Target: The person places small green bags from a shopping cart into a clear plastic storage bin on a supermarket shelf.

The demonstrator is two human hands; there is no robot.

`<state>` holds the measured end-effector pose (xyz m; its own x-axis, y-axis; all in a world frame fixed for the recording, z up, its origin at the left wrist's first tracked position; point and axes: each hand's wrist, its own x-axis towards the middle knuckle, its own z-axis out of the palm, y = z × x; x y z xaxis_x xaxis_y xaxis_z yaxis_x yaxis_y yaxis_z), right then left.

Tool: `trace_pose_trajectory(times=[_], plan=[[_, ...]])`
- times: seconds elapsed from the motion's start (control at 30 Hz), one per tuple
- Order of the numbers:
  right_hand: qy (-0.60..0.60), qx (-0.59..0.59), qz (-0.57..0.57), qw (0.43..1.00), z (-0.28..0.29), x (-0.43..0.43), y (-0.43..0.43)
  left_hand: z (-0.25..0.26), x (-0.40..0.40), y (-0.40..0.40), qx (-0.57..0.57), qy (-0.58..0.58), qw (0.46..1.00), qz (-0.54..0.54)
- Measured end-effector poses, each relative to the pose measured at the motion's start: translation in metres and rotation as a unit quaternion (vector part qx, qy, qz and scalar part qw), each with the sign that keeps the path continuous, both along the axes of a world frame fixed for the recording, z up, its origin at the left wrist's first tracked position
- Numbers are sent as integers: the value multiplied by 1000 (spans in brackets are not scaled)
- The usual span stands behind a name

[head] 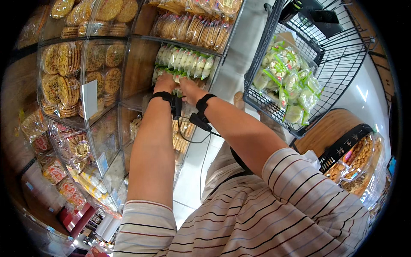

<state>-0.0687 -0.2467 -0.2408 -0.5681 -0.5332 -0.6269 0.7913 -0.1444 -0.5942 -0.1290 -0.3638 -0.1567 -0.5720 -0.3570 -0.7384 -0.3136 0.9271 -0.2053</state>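
Both hands reach into an open compartment of a clear-walled shelf. My left hand point(165, 83) lies on the front row of white pastries point(158, 71) in clear wrappers with green ends. Close beside it, my right hand point(192, 90) is at the same row, fingers bent inward. A wrapped pastry shows between the two hands. The fingertips are partly hidden, so a firm hold cannot be made out. Behind, another row of the same wrapped pastries point(184, 61) stands on edge. A black strap with a small device and cable sits on each wrist.
A black wire shopping cart point(343, 64) at the right holds a clear tub heaped with similar wrapped pastries point(289, 80), plus a phone point(324, 16). Bagged flat cookies point(192, 30) fill the shelf above. Seeded biscuits point(61, 61) stand at left. A wooden display stand point(327, 128) is lower right.
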Motion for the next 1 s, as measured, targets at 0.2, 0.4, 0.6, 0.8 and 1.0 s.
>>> trace_pose_trajectory(times=[0.2, 0.4, 0.6, 0.8, 1.0], plan=[[124, 29, 25, 992, -33, 14, -7, 2, 3, -14, 21, -8, 998, -66], [42, 28, -15, 999, -10, 8, 1, -10, 9, -3, 43, 69, 997, -3], [-147, 72, -28, 986, 64, -3, 16, -41, 18, -21, 58, -7, 995, 86], [325, 223, 322, 861, 47, -11, 28, 30, -20, -5, 55, -12, 997, 56], [-77, 56, 44, 995, 78, -18, 29, 108, -26, 6, 90, 186, 978, 30]])
